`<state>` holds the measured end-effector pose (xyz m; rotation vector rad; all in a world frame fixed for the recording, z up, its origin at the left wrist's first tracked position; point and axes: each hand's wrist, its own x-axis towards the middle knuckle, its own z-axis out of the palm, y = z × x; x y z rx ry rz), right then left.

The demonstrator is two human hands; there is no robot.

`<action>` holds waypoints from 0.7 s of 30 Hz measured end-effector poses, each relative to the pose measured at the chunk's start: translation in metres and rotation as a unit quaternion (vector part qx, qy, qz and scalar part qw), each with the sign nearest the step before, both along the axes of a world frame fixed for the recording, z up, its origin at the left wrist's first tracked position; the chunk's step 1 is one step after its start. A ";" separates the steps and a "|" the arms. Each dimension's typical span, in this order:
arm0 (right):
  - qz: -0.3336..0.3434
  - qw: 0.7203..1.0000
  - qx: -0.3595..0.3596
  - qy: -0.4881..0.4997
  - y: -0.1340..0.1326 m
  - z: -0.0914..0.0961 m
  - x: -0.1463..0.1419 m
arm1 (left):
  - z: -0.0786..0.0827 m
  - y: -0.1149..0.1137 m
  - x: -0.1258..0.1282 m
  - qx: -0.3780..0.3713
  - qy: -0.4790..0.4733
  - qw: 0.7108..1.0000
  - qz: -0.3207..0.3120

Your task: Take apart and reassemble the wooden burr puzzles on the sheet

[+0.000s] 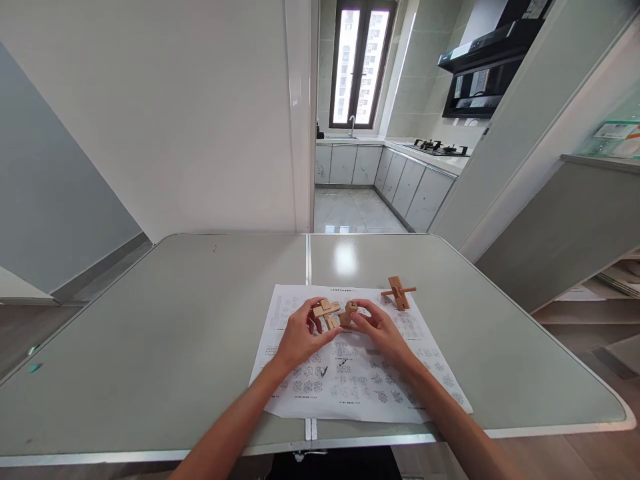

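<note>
Light wooden puzzle pieces [326,309], crossed over one another, are gripped between the thumb and fingers of my left hand [305,331]. My right hand [379,327] pinches a small wooden puzzle block [349,312] with a dark mark on its top. The two hands face each other closely, and the wooden parts nearly meet; whether they touch I cannot tell. Beneath both hands lies a large white sheet [360,410] printed with small puzzle diagrams. Beyond my right hand, a darker wooden piece with a thin rod through it [399,293] rests at the sheet's far right corner.
The grey-green table [150,360] has a metal-trimmed edge and a seam [309,260] down its middle. A small green bit [35,367] lies near its left edge. A grey shelf unit [560,233] stands to the right, and a kitchen opens ahead.
</note>
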<state>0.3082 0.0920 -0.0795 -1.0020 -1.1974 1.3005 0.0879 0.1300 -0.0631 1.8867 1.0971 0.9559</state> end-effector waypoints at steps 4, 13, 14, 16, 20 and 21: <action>0.023 0.999 0.041 0.008 0.000 -0.001 -0.002 | 0.001 -0.003 0.000 0.024 0.012 1.000 -0.014; 0.036 0.994 0.098 -0.024 0.000 -0.006 -0.004 | -0.002 -0.007 0.001 0.059 0.014 0.997 -0.036; 0.035 0.994 0.099 -0.028 0.000 -0.005 -0.003 | -0.002 -0.007 0.001 0.057 0.013 0.998 -0.037; 0.039 0.994 0.097 -0.031 -0.001 -0.002 -0.004 | -0.002 -0.007 0.001 0.054 0.011 0.998 -0.037; 0.055 0.996 0.069 -0.031 -0.004 0.006 -0.006 | -0.001 -0.008 0.001 0.059 0.019 0.997 -0.036; 0.057 0.996 0.062 -0.033 -0.005 0.008 -0.006 | 0.000 -0.008 0.001 0.065 0.026 0.997 -0.037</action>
